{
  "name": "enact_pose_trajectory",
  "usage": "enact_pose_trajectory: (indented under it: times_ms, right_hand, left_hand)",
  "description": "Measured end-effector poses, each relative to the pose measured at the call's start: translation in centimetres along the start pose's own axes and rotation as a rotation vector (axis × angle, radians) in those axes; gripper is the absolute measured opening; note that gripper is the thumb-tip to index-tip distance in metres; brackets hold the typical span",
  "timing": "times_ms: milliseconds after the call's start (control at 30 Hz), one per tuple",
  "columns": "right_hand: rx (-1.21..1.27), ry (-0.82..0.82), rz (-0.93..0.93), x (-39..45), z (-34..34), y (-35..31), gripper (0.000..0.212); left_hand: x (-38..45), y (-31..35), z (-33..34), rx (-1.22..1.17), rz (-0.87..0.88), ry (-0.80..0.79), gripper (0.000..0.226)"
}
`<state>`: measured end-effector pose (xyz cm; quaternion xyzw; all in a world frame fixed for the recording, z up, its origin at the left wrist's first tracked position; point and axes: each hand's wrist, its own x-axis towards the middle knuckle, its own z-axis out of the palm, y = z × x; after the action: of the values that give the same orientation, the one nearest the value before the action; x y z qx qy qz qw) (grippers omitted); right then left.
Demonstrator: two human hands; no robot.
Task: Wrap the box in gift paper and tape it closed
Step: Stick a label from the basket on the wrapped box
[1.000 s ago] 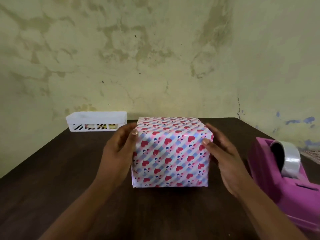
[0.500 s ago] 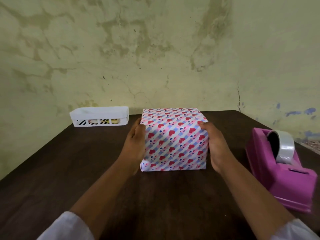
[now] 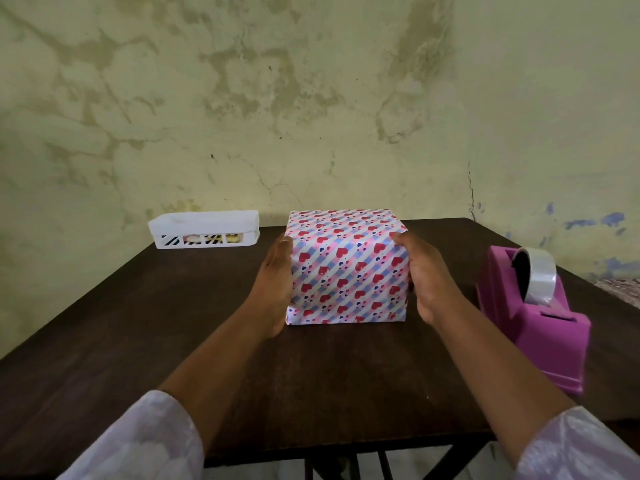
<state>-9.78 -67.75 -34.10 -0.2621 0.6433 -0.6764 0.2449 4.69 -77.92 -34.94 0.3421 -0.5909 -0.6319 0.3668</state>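
Your wrapped box point(image 3: 348, 268), hearts-and-stripes paper, sits upright mid-table point(image 3: 138, 323) w/ your left hand point(image 3: 275, 285) flat against its left side, fingers straight, thumb at the top edge, & your right hand point(image 3: 427, 275) cupped on its right side, thumb over the top front corner. Pink tape dispenser point(image 3: 533, 320) w/ clear roll point(image 3: 535, 278) stands near, to the right of the box, not touching. White slotted basket point(image 3: 204, 230) is at the far left edge by the wall.
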Motion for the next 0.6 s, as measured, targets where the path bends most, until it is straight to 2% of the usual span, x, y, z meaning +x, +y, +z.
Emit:
enact_pose_trajectory:
  times_ms: [267,333,400,433,500,567,600]
  right_hand:
    - [-0.014,0.074,-0.008,3.7,0.2,0.0,0.021]
    - [-0.042,0.116,-0.006,4.7,0.6,-0.1,0.024]
    - [-0.219,0.191,-0.062,5.3,1.0,0.2,0.036]
    - [-0.369,0.263,-0.177,5.2,1.5,0.4,0.044]
    - [-0.573,0.39,-0.622,3.8,3.1,0.0,0.055]
    - [-0.534,0.331,-1.03,2.4,6.0,-0.9,0.054]
    - [-0.479,0.229,-1.127,2.2,8.2,-1.1,0.051]
  left_hand:
    - [3.4,-0.4,1.2,0.028,0.054,-0.018,0.051]
    - [4.0,-0.6,1.6,0.043,0.078,-0.039,0.053]
    - [4.6,-0.6,1.3,0.086,0.091,-0.063,0.055]
    - [4.9,-0.6,0.8,0.114,0.112,-0.083,0.056]
    - [4.9,-0.4,-0.3,0.203,0.17,-0.116,0.057]
    - [5.2,0.0,-2.2,0.257,0.244,-0.113,0.057]
    - [5.9,0.1,-3.7,0.263,0.283,-0.092,0.047]
